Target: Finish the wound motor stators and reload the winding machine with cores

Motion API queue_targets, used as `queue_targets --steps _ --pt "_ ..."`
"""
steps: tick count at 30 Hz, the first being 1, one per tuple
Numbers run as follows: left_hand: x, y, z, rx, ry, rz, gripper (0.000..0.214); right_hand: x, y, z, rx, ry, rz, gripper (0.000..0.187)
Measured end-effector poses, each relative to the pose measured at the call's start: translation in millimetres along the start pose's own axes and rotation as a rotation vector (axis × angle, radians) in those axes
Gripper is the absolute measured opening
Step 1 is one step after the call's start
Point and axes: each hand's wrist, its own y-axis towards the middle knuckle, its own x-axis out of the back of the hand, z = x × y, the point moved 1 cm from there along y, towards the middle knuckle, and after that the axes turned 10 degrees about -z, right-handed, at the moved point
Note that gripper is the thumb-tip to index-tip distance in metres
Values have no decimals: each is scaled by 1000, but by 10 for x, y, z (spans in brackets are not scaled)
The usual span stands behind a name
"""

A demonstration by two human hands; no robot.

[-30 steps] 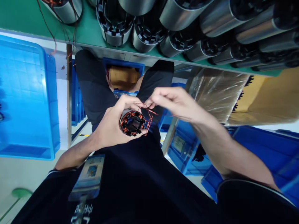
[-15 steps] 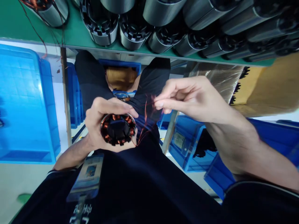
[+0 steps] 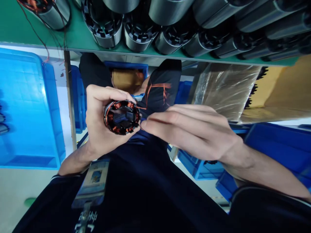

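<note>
My left hand [image 3: 96, 116] is wrapped around a motor stator [image 3: 110, 118], a ring-shaped metal body with black insulation and copper windings. Its open end faces up toward me. At its right rim, the thumb and fingers of my right hand [image 3: 191, 131] are pinched together on a short bit of copper wire [image 3: 142, 128]; the fingertips partly hide it. Loose copper wire leads [image 3: 159, 85] rise from the stator's right side and bend over to the right, above my right hand and over my dark trouser leg.
Rows of metal stators [image 3: 141, 32] stand on the green bench top [image 3: 12, 29] ahead; one at left has trailing copper wires. A large blue bin [image 3: 21, 106] is at left, further blue bins [image 3: 272, 145] at right. A plastic-wrapped carton [image 3: 223, 87] sits under the bench's right side.
My right hand has come down and left to the stator's rim. The wire leads, blurred near its fingers before, now stand loose above it. My left hand has raised and turned the stator slightly.
</note>
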Motion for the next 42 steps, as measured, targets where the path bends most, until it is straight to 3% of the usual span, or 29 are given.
queue_targets --steps 3,6,9,12,14,16,19,21,24,29,31,33,37,40,42 --pt "-121 -22 18 100 56 97 68 -121 -82 -236 170 -152 -14 27" --pt "-118 -44 65 40 111 120 69 -291 -167 -574 111 -105 -61 21" --pt "23 -66 156 -64 191 104 64 -327 -177 -775 102 -67 -74 18" --pt "163 -67 299 -222 275 4 52 -119 -122 -632 124 -149 -133 16" --pt "179 -48 394 -352 263 -97 46 51 -69 -413 45 -170 -176 19" --pt "134 -17 451 -459 229 -164 42 134 -15 -211 -50 -104 -109 19" --pt "53 19 419 -546 210 -157 42 84 54 -94 -106 79 71 24" --pt "38 20 350 -531 202 -76 41 9 88 -164 -138 163 133 22" --pt "68 -2 317 -456 131 47 42 -105 111 -441 -195 193 125 17" --pt "180 -30 606 -424 213 2 45 -176 88 -937 -240 68 23 24" --pt "223 -49 712 -473 345 -3 44 -106 62 -894 -222 -84 -82 25" --pt "238 -73 757 -507 450 16 42 -66 35 -700 -195 -199 -121 48" --pt "163 -92 739 -502 520 42 38 -314 4 -397 -114 -113 88 64" --pt "86 -83 703 -526 516 53 36 -541 8 -480 -146 17 220 64" --pt "64 -72 662 -540 489 54 35 -566 25 -547 -219 71 280 51"
